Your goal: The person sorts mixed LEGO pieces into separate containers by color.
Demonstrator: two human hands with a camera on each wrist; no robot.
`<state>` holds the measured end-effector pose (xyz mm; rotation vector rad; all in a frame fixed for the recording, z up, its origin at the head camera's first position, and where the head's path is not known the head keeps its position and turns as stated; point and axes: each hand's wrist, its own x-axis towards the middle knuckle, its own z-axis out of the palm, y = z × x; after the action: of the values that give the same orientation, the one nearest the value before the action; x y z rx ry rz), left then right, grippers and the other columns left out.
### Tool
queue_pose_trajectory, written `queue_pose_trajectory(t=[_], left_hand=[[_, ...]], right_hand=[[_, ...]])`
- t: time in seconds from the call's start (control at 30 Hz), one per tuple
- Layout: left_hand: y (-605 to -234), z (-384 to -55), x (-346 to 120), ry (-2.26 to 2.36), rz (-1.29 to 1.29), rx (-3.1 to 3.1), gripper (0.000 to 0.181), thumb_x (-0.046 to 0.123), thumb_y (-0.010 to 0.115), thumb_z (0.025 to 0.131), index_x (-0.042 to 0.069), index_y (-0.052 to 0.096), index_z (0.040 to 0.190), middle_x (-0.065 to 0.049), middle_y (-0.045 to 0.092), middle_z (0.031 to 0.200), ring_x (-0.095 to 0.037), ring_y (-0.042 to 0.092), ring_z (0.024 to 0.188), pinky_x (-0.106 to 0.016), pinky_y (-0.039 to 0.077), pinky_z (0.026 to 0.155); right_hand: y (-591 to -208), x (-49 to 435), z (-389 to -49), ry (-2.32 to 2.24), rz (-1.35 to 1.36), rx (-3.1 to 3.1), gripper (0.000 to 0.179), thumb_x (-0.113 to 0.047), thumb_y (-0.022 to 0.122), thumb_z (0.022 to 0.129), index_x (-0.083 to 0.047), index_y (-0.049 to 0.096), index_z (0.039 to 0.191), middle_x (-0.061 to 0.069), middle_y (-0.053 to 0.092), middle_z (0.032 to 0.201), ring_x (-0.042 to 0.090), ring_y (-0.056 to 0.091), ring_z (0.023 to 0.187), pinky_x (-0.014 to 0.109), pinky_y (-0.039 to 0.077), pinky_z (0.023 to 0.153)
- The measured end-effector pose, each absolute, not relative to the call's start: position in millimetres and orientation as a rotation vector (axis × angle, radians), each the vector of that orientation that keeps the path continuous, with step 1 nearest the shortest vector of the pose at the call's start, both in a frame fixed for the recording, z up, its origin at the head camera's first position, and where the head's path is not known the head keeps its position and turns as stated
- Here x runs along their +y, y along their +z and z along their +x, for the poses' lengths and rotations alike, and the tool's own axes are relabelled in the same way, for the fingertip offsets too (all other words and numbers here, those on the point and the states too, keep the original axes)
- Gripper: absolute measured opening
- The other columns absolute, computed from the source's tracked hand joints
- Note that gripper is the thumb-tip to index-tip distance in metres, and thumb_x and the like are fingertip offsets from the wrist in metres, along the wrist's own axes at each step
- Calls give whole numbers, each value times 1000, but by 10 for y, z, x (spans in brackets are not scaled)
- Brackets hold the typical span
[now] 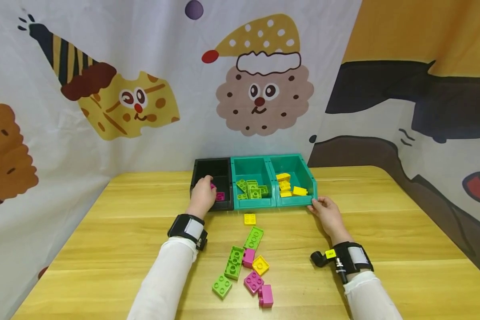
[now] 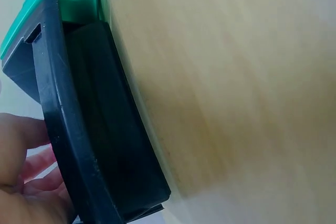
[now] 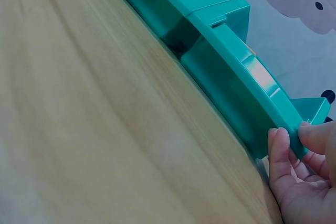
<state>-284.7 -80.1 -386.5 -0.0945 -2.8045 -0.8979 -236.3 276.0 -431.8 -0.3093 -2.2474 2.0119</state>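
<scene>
My left hand point(image 1: 203, 195) reaches over the front of the black bin point(image 1: 213, 165), its fingers around a pink building block point(image 1: 213, 186) that is mostly hidden. A second pink block point(image 1: 220, 196) lies in that bin. In the left wrist view, the black bin's rim point(image 2: 68, 103) covers part of the left hand point(image 2: 26, 182). At the other end of the row, my right hand point(image 1: 329, 216) pinches the front right corner of the teal bin point(image 1: 304, 171) with yellow blocks point(image 1: 285, 185). Thumb and fingers of the right hand point(image 3: 304, 182) show around that corner in the right wrist view.
The middle teal bin point(image 1: 253, 164) holds several green blocks point(image 1: 253, 189). On the wooden table point(image 1: 136, 266) before the bins lie a yellow block point(image 1: 250, 219), another yellow block point(image 1: 261, 265), several pink blocks point(image 1: 254, 282) and several green blocks point(image 1: 234, 262). A printed cloth point(image 1: 152, 151) hangs behind.
</scene>
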Motion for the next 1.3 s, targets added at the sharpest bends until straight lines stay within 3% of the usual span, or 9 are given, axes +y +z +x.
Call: queue_pose_trajectory(t=[0.2, 0.43, 0.77, 1.03, 1.3], left_hand=[[-3877, -2864, -797, -867, -71, -2895, 35, 6, 51, 95, -3, 48, 128, -22, 57, 114, -32, 58, 104, -44, 46, 95], [-3893, -2862, -799, -847, -66, -2942, 37, 0, 53, 88, -2, 52, 126, -22, 58, 114, -31, 58, 104, -43, 46, 94], [-3916, -2874, -771, -826, -97, -3027, 30, 9, 51, 94, -1, 56, 122, -21, 59, 118, -30, 58, 104, -43, 46, 94], [-3931, -2884, -791, -816, -155, -3034, 54, 16, 54, 95, 1, 35, 143, -24, 52, 132, -34, 52, 120, -45, 39, 104], [-3897, -2827, -812, -927, -188, -2944, 59, 17, 55, 94, -1, 30, 145, -26, 40, 142, -38, 42, 130, -48, 34, 108]], right_hand=[[-4316, 2756, -2352, 2007, -300, -2270, 27, -10, 45, 99, 10, 40, 117, 1, 50, 94, -4, 57, 78, 11, 48, 76], [-4314, 2755, -2357, 2000, -298, -2277, 28, -10, 46, 99, 10, 40, 118, 2, 51, 95, -4, 57, 79, 12, 48, 77], [-4309, 2750, -2349, 1983, -329, -2295, 30, -14, 45, 100, 9, 40, 119, 2, 51, 96, -4, 57, 79, 10, 48, 76], [-4303, 2748, -2352, 1982, -329, -2300, 29, -14, 45, 100, 9, 41, 118, 1, 51, 95, -4, 56, 79, 10, 48, 76], [-4303, 2748, -2347, 1973, -315, -2302, 30, -13, 45, 100, 10, 41, 119, 1, 50, 94, -5, 56, 78, 10, 48, 76]])
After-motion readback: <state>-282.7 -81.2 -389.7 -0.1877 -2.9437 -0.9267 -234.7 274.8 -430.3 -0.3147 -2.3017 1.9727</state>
